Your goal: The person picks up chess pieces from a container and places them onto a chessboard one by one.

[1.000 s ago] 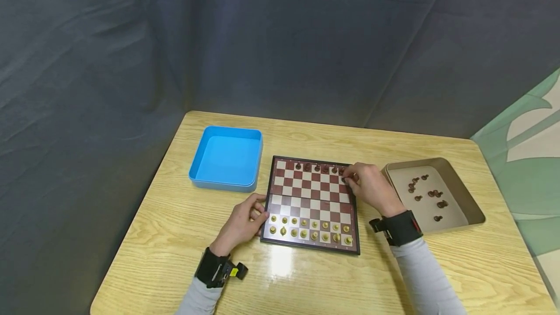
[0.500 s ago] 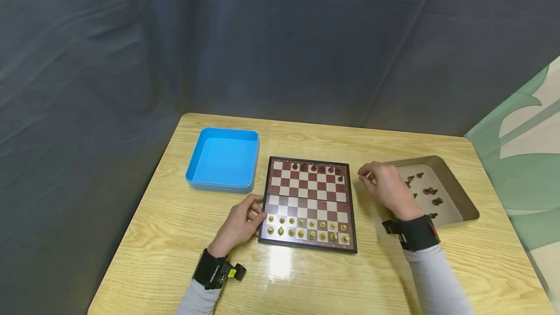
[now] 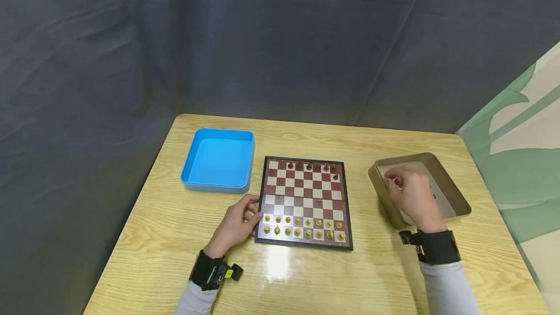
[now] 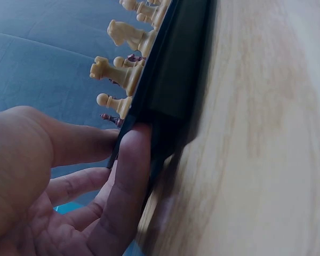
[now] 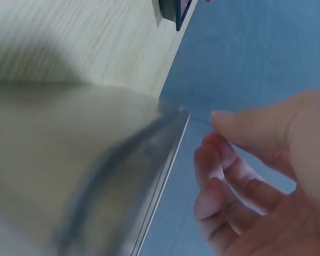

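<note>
My left hand [image 3: 236, 222] holds the left edge of a chessboard [image 3: 302, 201]. In the left wrist view its thumb lies at the top edge and another finger [image 4: 129, 176] bends against the side near the corner. Two rows of cream pieces [image 3: 297, 227] stand on the near side of the board. Several dark brown pieces [image 3: 309, 166] stand along the far row, and one dark pawn [image 3: 335, 177] stands in front of them at the right. My right hand [image 3: 413, 196], fingers loosely bent with nothing visible between them, is over the tan box [image 3: 452, 193], hiding most of the pieces inside.
A blue box [image 3: 218, 159] with nothing visible in it sits to the left of the board. Everything stands on a wooden table [image 3: 315, 281]. A dark curtain [image 3: 280, 52] hangs behind the table's far edge.
My right hand has left the dark pawn on the board and moved right, over the tan box. My left hand stays at the board's edge. The head view has shifted slightly.
</note>
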The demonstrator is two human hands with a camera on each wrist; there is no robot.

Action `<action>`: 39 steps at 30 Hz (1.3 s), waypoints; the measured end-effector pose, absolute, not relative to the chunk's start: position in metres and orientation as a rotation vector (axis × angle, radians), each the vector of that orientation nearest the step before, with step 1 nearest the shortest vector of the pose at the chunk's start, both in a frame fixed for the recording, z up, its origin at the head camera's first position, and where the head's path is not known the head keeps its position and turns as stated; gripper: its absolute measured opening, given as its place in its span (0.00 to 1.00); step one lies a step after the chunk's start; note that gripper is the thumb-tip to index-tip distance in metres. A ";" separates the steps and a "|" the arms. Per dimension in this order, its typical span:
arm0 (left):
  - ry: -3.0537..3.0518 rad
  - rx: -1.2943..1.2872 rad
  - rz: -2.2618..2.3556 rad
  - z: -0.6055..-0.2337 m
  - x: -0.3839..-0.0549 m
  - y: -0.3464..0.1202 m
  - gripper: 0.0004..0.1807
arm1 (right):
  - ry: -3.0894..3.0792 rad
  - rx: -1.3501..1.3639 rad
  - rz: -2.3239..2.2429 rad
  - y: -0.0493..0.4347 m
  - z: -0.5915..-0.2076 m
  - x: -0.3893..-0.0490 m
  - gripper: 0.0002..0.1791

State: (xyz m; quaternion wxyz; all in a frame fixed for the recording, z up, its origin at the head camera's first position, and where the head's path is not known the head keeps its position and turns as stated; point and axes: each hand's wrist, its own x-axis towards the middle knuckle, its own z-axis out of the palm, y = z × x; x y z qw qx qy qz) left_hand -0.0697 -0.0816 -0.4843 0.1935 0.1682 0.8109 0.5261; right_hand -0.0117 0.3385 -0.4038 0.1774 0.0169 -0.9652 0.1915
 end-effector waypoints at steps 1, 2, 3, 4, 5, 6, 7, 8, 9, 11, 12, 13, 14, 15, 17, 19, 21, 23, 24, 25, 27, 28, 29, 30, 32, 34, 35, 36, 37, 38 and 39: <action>2.276 0.470 1.477 -0.484 -0.070 -0.082 0.22 | -2.712 0.046 0.533 0.341 -0.404 -0.011 0.06; 2.279 0.466 1.478 -0.484 -0.070 -0.082 0.22 | -2.701 0.049 0.515 0.344 -0.404 -0.010 0.05; 2.280 0.465 1.478 -0.484 -0.070 -0.083 0.22 | -2.696 0.043 0.500 0.346 -0.405 -0.009 0.05; 2.279 0.463 1.479 -0.483 -0.071 -0.083 0.22 | -2.696 0.033 0.489 0.349 -0.406 -0.008 0.05; 2.278 0.463 1.480 -0.483 -0.071 -0.083 0.23 | -2.704 0.016 0.483 0.352 -0.407 -0.007 0.05; 2.277 0.464 1.480 -0.483 -0.071 -0.083 0.23 | -2.717 -0.011 0.487 0.355 -0.408 -0.005 0.05; 2.278 0.463 1.478 -0.482 -0.071 -0.083 0.22 | -2.735 -0.039 0.491 0.358 -0.409 -0.004 0.05; 2.279 0.461 1.474 -0.482 -0.071 -0.083 0.22 | -2.754 -0.070 0.496 0.360 -0.410 -0.003 0.05; 2.283 0.464 1.468 -0.482 -0.071 -0.083 0.23 | -2.773 -0.104 0.507 0.363 -0.411 -0.002 0.06; 2.290 0.465 1.458 -0.482 -0.071 -0.084 0.23 | -2.804 -0.144 0.518 0.367 -0.412 0.000 0.06; 2.291 0.462 1.455 -0.482 -0.072 -0.084 0.23 | -2.817 -0.159 0.519 0.369 -0.414 0.000 0.06; 2.292 0.457 1.453 -0.483 -0.072 -0.084 0.23 | -2.824 -0.164 0.513 0.371 -0.415 0.001 0.06; 2.292 0.455 1.451 -0.483 -0.072 -0.084 0.23 | -2.829 -0.172 0.506 0.373 -0.416 0.001 0.06; 2.291 0.453 1.451 -0.483 -0.072 -0.084 0.23 | -2.835 -0.174 0.498 0.375 -0.417 0.002 0.06; 2.283 0.444 1.456 -0.483 -0.071 -0.085 0.23 | -2.847 -0.181 0.478 0.379 -0.419 0.003 0.06; 2.277 0.436 1.461 -0.483 -0.071 -0.085 0.23 | -2.865 -0.199 0.472 0.382 -0.421 0.004 0.07; 2.274 0.435 1.462 -0.483 -0.071 -0.085 0.23 | -2.894 -0.222 0.471 0.384 -0.421 0.005 0.07; 2.273 0.432 1.460 -0.483 -0.071 -0.085 0.23 | -2.925 -0.250 0.478 0.385 -0.422 0.006 0.08; 2.273 0.433 1.460 -0.483 -0.070 -0.085 0.23 | -2.939 -0.262 0.486 0.386 -0.422 0.006 0.08; 2.271 0.432 1.460 -0.483 -0.070 -0.085 0.23 | -2.948 -0.271 0.492 0.386 -0.422 0.006 0.08; 2.268 0.430 1.460 -0.484 -0.070 -0.085 0.23 | -2.959 -0.289 0.497 0.387 -0.423 0.006 0.08; 2.264 0.431 1.463 -0.484 -0.070 -0.085 0.23 | -2.959 -0.296 0.496 0.387 -0.424 0.006 0.07; 2.261 0.434 1.465 -0.484 -0.070 -0.085 0.23 | -2.960 -0.304 0.493 0.387 -0.425 0.006 0.07; 2.259 0.438 1.466 -0.485 -0.070 -0.085 0.23 | -2.959 -0.308 0.488 0.388 -0.426 0.006 0.07; 2.254 0.456 1.474 -0.484 -0.070 -0.084 0.23 | -2.957 -0.325 0.476 0.389 -0.427 0.006 0.07; 2.250 0.466 1.481 -0.483 -0.069 -0.084 0.23 | -2.957 -0.334 0.473 0.390 -0.427 0.007 0.06; 2.249 0.471 1.483 -0.482 -0.069 -0.083 0.23 | -2.955 -0.332 0.469 0.391 -0.428 0.008 0.06; 2.247 0.473 1.486 -0.482 -0.069 -0.083 0.23 | -2.951 -0.325 0.466 0.391 -0.428 0.009 0.06; 2.244 0.476 1.490 -0.482 -0.069 -0.083 0.23 | -2.947 -0.319 0.465 0.391 -0.428 0.009 0.06; 2.242 0.476 1.491 -0.481 -0.069 -0.083 0.23 | -2.943 -0.309 0.461 0.391 -0.428 0.010 0.05; 2.241 0.473 1.490 -0.481 -0.069 -0.083 0.23 | -2.938 -0.303 0.462 0.391 -0.428 0.010 0.05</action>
